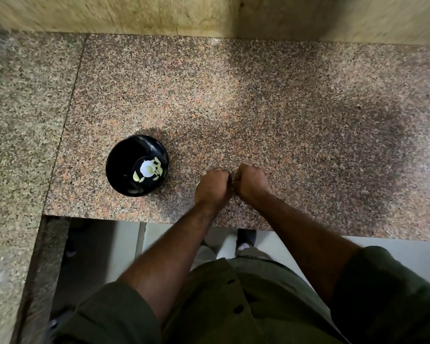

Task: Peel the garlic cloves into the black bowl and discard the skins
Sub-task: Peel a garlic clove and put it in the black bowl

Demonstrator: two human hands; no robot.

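Observation:
The black bowl [114, 167] stands on the granite counter, left of my hands, with several peeled pale garlic cloves [157, 170] on its bottom. My left hand [212, 186] and my right hand [251, 181] are curled with backs up, knuckles meeting just right of the bowl near the counter's front edge. A small pale bit of a garlic clove [204, 173] peeks out at the far side of my left hand. The fingertips of both hands come together around it; most of the clove is hidden under the hands.
The speckled granite counter [258, 108] stretches far and right of my hands, up to a stone wall [159, 13]. A second slab [18, 120] adjoins on the left. The counter's front edge [134, 218] lies just below my wrists.

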